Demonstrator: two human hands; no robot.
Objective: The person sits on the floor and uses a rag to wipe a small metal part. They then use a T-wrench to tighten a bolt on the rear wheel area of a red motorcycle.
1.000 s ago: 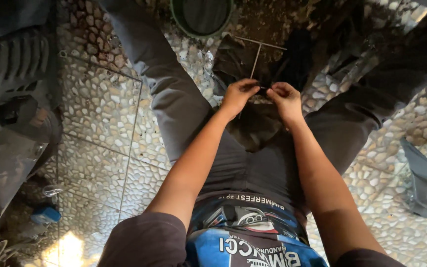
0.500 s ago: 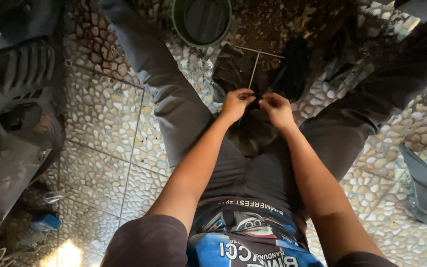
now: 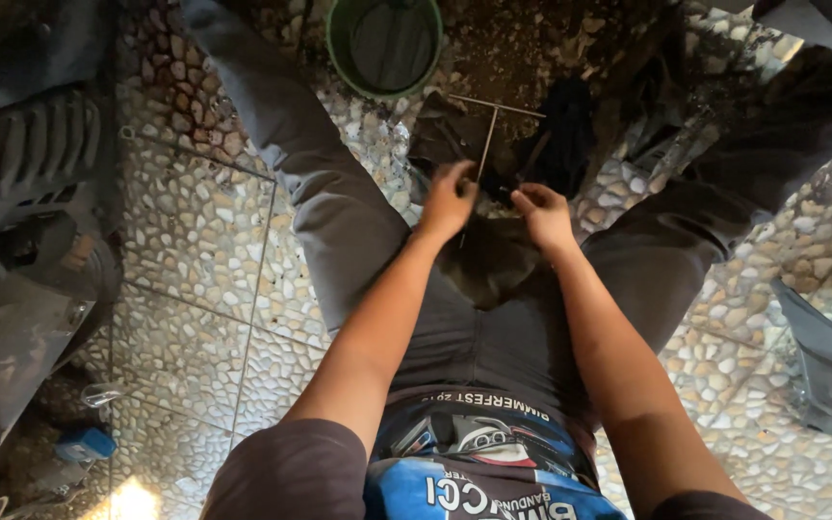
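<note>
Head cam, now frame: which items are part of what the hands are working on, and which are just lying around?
In hand:
- left hand and right hand, fingers pinching a small dark part, too small to tell what
- thin metal rod between the hands
- dark cloth under them

Lying about:
- green bucket
- engine parts
- blue object

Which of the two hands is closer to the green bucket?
The left hand. It sits on the same side as the green bucket, just below it, while the right hand lies farther off, beside the black cloth.
</note>
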